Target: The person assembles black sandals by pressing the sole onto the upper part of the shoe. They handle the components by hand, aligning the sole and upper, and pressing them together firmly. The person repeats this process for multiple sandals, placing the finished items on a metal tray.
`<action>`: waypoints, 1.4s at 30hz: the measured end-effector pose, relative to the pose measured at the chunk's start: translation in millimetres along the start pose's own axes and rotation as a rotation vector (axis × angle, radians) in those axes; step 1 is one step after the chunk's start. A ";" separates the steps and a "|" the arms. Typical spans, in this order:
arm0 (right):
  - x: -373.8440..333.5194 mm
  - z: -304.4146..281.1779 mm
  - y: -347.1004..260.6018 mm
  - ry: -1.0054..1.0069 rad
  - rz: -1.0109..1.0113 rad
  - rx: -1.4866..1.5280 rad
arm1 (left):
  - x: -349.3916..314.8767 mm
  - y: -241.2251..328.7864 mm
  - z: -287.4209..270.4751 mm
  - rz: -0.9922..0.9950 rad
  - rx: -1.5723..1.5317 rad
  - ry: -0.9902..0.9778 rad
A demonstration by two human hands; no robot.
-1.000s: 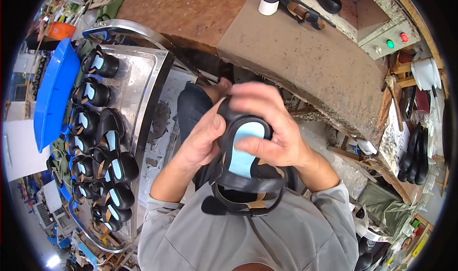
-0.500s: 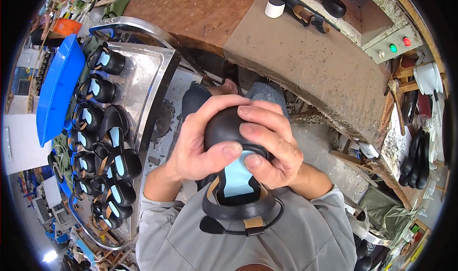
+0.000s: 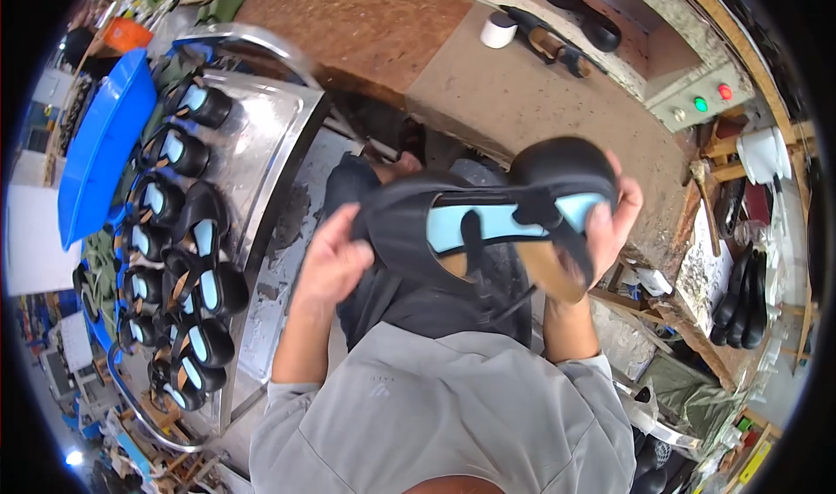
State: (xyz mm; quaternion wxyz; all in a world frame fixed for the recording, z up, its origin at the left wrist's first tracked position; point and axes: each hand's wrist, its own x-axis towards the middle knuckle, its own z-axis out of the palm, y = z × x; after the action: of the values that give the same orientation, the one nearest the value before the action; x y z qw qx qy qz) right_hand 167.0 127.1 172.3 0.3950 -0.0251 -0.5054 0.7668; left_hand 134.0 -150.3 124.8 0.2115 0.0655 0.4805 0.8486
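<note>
A black strapped shoe (image 3: 396,233) with a light blue insole lies sideways in the air between my hands, above my lap. My left hand (image 3: 333,255) pinches its left end, thumb on the near side. At the other end, my right hand (image 3: 615,220) grips beside the rounded black part, with the thumb over the insole edge. A loose strap hangs toward my shirt, and its tan lining shows. The fingers under the shoe are hidden, and the shoe is slightly blurred.
To the left, a metal tray cart (image 3: 261,102) carries several similar black shoes (image 3: 222,289), beside a blue tub (image 3: 103,150). Ahead is a brown workbench (image 3: 514,80) with a white jar (image 3: 498,30) and another strapped black piece (image 3: 549,43). Black soles (image 3: 740,298) stand at right.
The shoe has swung from pointing at my chest to lying crosswise. My hands, earlier both wrapped round its rounded black end, have moved apart to opposite ends.
</note>
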 end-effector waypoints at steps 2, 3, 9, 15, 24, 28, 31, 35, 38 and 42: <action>-24.5 -14.3 6.9 -0.136 0.088 -0.049 | 20.3 28.5 -3.0 0.222 0.070 0.113; -37.1 -13.9 2.5 -0.266 0.208 -0.081 | 29.1 47.7 -8.2 0.288 0.129 0.112; -98.2 -11.3 2.5 -0.838 0.721 0.256 | 60.6 73.0 -12.1 0.204 0.364 -0.513; -108.4 4.9 -13.8 -0.662 0.791 0.192 | 8.1 54.8 41.2 0.198 0.406 -0.349; -94.9 -3.9 -5.7 -0.704 0.770 0.156 | 10.1 50.2 45.2 0.477 1.140 -0.309; -61.9 -3.6 -25.0 -0.720 1.025 -0.021 | 20.2 49.4 63.1 0.515 1.305 -0.306; -37.0 2.4 -34.4 -0.750 1.163 -0.203 | 23.8 45.7 71.2 0.468 1.389 -0.291; -40.2 -0.8 -36.5 -0.803 0.968 -0.480 | 38.5 46.3 73.7 0.452 1.417 -0.323; -62.3 -12.9 -18.8 -0.664 0.893 -0.143 | 39.6 39.0 66.0 0.493 1.369 -0.294; -34.7 -15.2 -3.3 -0.528 0.949 0.169 | 45.8 43.6 80.0 0.420 1.318 -0.354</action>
State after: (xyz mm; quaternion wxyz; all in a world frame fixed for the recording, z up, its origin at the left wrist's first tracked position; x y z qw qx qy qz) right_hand 199.4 117.2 154.9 -0.1336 -0.0251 -0.4570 0.8790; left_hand 104.9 -87.5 199.7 0.0349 0.4077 0.8291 0.3809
